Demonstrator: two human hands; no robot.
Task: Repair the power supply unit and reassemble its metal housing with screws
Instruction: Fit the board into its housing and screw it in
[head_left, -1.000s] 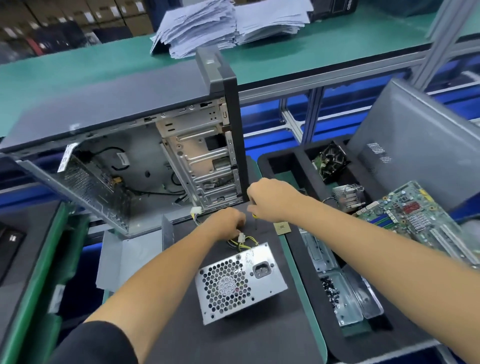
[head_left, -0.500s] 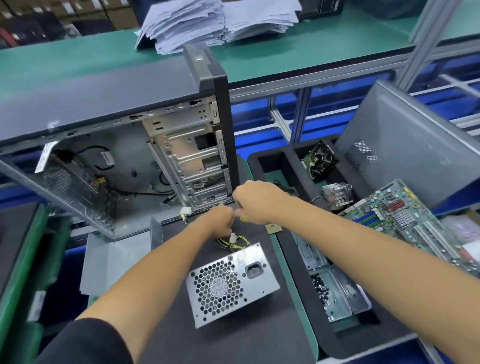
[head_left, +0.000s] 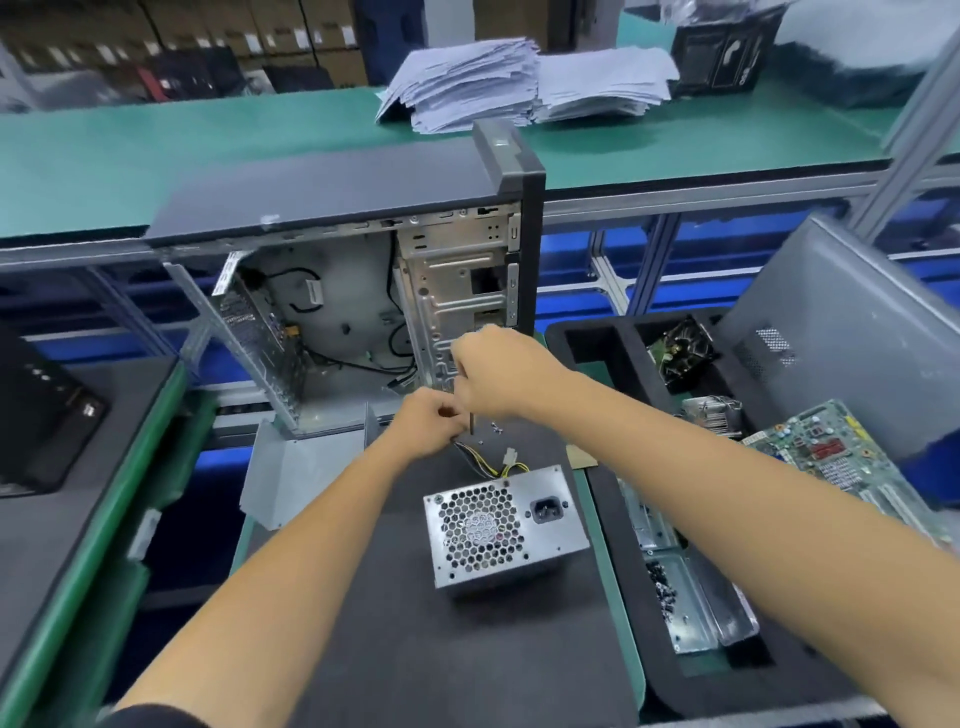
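Head-camera footage is showing the two hands being drawn together just behind the power supply unit (head_left: 506, 527), which is lying on the dark mat (head_left: 415, 649) with its fan grille and mains socket facing up toward the viewer. Compared with a second ago, the right hand (head_left: 501, 371) is being held higher and closer to the left hand (head_left: 431, 423), and a thin dark screwdriver shaft (head_left: 471, 423) is now being exposed below the right fist, pointing down beside the left fingertips. The right hand is being kept curled round the screwdriver's handle; the left hand is being kept bunched in a pinch at the shaft's tip, though what is being pinched cannot be told. A screw is probably being seated on the tip, which would suggest that the housing is about to be fastened rather than already closed. Loose screws (head_left: 496, 428) are lying on the mat just beyond the hands, and the yellow and black cable bundle (head_left: 491, 467) is trailing from the unit's far side. The screwdriver handle is being hidden inside the fist, and the far faces of the unit are being turned out of sight, so which screw holes are being left unfilled cannot be judged. The open computer case (head_left: 363, 270) is standing behind, and a motherboard (head_left: 852, 457) is being cut off at the right edge.
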